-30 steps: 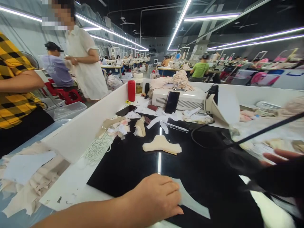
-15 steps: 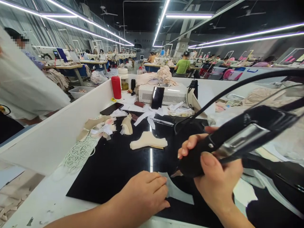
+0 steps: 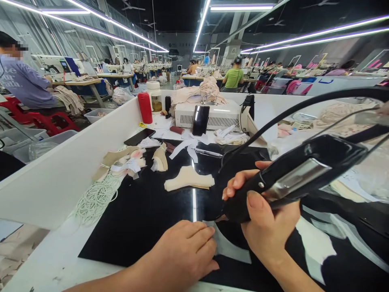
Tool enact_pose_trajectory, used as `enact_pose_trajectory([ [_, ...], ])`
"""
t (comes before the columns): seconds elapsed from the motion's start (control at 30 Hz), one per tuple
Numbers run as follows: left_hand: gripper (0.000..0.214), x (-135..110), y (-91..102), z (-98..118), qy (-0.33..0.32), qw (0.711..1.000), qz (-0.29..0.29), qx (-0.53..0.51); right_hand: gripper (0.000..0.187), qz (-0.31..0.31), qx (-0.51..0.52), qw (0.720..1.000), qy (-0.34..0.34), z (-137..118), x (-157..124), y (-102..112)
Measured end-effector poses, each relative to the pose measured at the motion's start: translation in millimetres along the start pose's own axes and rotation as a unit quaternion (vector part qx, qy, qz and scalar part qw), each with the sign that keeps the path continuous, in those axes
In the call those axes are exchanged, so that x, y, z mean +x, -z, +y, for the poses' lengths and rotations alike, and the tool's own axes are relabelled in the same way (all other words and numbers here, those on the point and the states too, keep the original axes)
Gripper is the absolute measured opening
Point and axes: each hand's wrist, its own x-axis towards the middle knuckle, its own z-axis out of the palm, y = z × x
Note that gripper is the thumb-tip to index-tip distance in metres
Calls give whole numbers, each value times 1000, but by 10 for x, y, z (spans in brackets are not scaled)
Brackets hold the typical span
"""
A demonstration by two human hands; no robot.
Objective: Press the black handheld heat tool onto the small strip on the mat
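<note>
I am watching the right hand (image 3: 269, 227) gripping a black handheld tool (image 3: 291, 180); the left hand (image 3: 189, 249) is resting over a translucent piece (image 3: 230, 246) on the black board (image 3: 136, 219), probably steadying it; pinching or not, I cannot tell.

You are in a garment-sewing workshop.
Beyond your black board (image 3: 136, 219), sewing machines (image 3: 46, 61) stand on rows of tables (image 3: 88, 82), with a worker in green (image 3: 233, 77) among them; long tube lights (image 3: 241, 7) run high above the board, and cut cream fabric (image 3: 189, 179) lies on it.
</note>
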Motion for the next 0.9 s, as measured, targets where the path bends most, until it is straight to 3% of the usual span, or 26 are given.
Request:
enact_pose_trajectory([
  [0.23,29,-3,-14,-1,3,1000,4,-5,37,-5,6,1000,6,6,-2,-35],
  [0.57,28,-27,-18,-31,-4,1000,-6,-11,42,-14,58,998,-21,26,-24,-112],
  [0.9,28,-22,-33,-19,-7,1000,-3,-2,36,-15,41,999,-17,58,-39,-98],
])
